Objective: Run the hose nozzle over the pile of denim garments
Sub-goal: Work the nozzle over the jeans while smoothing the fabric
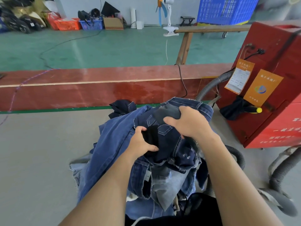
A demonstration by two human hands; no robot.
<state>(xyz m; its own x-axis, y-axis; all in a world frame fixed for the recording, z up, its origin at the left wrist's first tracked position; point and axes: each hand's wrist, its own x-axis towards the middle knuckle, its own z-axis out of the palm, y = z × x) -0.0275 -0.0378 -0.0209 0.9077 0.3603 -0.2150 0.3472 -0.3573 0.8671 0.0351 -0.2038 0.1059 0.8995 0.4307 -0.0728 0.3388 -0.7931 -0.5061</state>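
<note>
On the grey table (40, 152) in front of the person, the pile of denim garments (146, 160) is heaped, with dark and pale blue jeans overlapping and a dark navy piece lying on top. The hose nozzle (167, 114), a dark grey flattened head, is held against the far upper part of the pile by the right hand (187, 123), whose grip is curled round it from above. The grey ribbed hose (210, 88) is seen rising behind the pile toward the red machine (268, 82) at the right; whether this length is the one joined to the nozzle cannot be told, since the join is hidden by the hand and the denim. More ribbed hose is looped beside the machine, low at the right.

The left hand (143, 142) is closed on a black fold of cloth (150, 137) on top of the pile, thumb and fingers pinching it, apparently so that the garment is steadied or pulled flat under the nozzle.

By the look of things the task is under way but not finished: the nozzle is set on the top layer at the far side, and only that small area is covered. The near side of the heap, the pale denim lower down and the left-hand blue leg appear untouched, so most of the pile is judged to be left. No mark of cleaned or uncleaned fabric can be made out.
</note>
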